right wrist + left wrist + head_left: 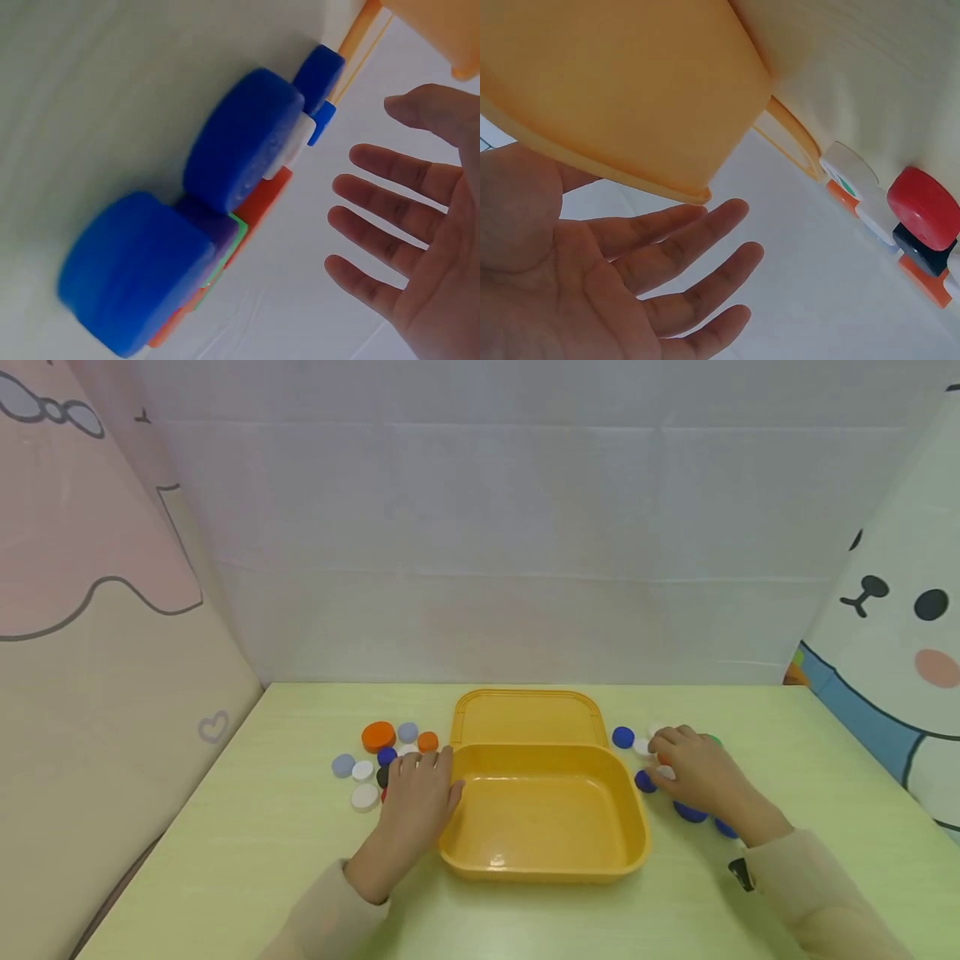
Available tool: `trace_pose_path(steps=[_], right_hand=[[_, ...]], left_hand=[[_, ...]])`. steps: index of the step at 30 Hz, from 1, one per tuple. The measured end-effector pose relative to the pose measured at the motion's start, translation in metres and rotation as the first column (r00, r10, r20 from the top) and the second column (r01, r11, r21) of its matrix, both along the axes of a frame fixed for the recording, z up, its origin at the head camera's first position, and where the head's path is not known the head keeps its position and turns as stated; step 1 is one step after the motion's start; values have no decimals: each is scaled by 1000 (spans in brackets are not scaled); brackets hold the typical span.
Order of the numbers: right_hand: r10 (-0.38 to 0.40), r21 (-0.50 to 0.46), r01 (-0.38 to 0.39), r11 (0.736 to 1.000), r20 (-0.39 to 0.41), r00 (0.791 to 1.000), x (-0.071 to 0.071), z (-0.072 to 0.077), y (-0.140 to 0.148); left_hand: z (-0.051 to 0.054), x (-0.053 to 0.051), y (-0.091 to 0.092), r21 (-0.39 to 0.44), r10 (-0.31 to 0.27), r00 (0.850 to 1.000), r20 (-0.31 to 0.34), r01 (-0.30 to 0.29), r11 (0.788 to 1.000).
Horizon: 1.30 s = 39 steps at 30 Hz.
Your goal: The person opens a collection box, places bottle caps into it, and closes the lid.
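Note:
A yellow plastic box (547, 874) stands at the middle of the table, with its inside bare. My left hand (416, 802) hovers by the box's left rim, palm facing down and fingers loosely extended; in the left wrist view its thumb is partly hidden by the box. Whether it touches the rim I cannot tell. Over the right-hand group of bottle caps is my right hand (697, 768), fingers spread and nothing held. Beneath and around it lie blue caps (244, 139), white and orange ones, some covered by the hand in the head view.
Behind the box lies a yellow lid (528, 717). To the left is another group of caps, among them a large orange cap (378, 737), a white cap (364, 797) and a red cap (926, 208). A pale curtain (510, 552) hangs at the table's back edge.

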State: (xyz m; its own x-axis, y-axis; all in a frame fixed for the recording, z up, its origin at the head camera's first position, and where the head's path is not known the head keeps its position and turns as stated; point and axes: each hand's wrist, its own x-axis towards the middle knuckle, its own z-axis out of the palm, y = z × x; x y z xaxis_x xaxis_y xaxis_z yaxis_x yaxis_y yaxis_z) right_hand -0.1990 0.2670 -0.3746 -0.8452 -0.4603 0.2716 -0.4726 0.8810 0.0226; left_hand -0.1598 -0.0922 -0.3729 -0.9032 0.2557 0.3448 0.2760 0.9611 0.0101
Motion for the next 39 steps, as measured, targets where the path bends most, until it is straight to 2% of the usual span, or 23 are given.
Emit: trace_pose_path(steps=[5,8,13,20,23,29,34,39], right_hand=[[-9,23,8,1000,55,998,2,-8,0],[-34,54,30,998,86,996,4,-11,-1],[-40,94,32,995,85,996,4,-17,0],[-18,122,9,992,74,997,4,-17,-3],[-4,132,-4,991,66,998,4,-16,-5],[-3,147,-4,989,49,999,4,-16,-4],[-5,153,-2,988,48,999,4,-15,-4],[-14,162,6,987,47,999,4,-10,-6]], left_hand=[[-3,5,1,12,29,998,53,-29,999],[-5,6,2,6,32,999,39,-32,999],[-8,7,3,-6,45,998,38,-45,999],[-8,8,5,-9,61,990,130,-60,998],[-8,8,5,-9,67,987,145,-66,998],[-9,8,5,-9,68,988,141,-67,998],[-10,9,6,-2,59,994,97,-59,998],[-12,8,6,7,56,994,96,-57,998]])
